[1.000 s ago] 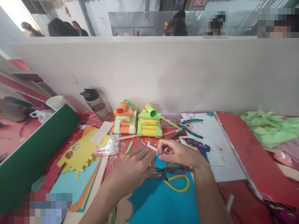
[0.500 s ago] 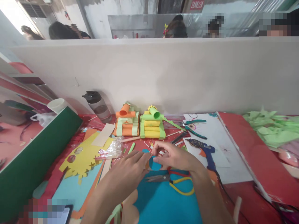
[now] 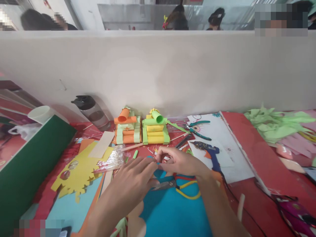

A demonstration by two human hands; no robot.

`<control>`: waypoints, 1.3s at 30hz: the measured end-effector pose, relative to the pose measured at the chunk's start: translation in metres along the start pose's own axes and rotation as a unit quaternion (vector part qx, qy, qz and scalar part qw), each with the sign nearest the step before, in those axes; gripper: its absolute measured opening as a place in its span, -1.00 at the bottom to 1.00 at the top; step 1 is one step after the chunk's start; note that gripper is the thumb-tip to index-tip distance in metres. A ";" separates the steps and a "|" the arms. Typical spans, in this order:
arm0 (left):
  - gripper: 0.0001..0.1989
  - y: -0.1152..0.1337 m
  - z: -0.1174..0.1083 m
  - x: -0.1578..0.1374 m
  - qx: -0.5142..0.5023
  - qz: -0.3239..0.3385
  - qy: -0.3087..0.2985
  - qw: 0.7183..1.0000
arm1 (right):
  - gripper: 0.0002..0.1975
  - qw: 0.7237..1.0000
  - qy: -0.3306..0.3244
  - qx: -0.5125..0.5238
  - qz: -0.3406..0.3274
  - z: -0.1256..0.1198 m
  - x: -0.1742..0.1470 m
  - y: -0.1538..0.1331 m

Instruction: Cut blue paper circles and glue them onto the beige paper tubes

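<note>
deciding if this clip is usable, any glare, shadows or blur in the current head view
Head view throughout: bright glints on the plastic packet; soft shadow on the pale partition beside the bottle; darker patch on the blue sheet below the left hand; background heads slightly soft; pixelated blocks upper right and lower left.

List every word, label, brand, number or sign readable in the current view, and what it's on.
No text can be read.
Reddish panel at the top edge: cut off, nothing legible.
White sheet: drawn patterns, no readable words.
Glue gun and scissors: any markings are too small or blurred to read.
Bottle: no legible label.
Phone at bottom left: mostly out of view, nothing readable.
</note>
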State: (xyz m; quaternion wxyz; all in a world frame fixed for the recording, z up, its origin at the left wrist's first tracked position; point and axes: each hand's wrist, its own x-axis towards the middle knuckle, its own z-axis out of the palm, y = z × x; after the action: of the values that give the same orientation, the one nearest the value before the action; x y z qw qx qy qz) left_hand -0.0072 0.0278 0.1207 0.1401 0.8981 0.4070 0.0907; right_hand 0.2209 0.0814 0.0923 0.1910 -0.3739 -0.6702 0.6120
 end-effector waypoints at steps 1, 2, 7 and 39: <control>-0.85 0.001 0.001 0.001 0.008 -0.003 -0.001 1.000 | -0.70 1.000 0.000 0.002 -0.004 0.000 0.000 0.000; -0.87 0.001 0.002 0.002 0.015 -0.004 -0.003 1.000 | -0.70 1.000 0.000 0.003 -0.007 0.000 0.000 0.000; -0.94 0.004 0.004 0.005 0.030 0.004 -0.002 1.000 | -0.71 1.000 -0.007 0.018 -0.010 -0.002 0.000 0.002; -0.85 0.002 0.007 0.008 0.023 0.004 0.006 1.000 | -0.71 0.998 -0.046 0.030 -0.041 -0.006 -0.003 0.003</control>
State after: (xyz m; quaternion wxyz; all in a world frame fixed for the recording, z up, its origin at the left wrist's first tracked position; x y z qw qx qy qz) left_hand 0.0018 0.0315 0.1155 0.1165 0.9019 0.4066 0.0872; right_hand 0.2278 0.0831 0.0905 0.1960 -0.3122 -0.6746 0.6396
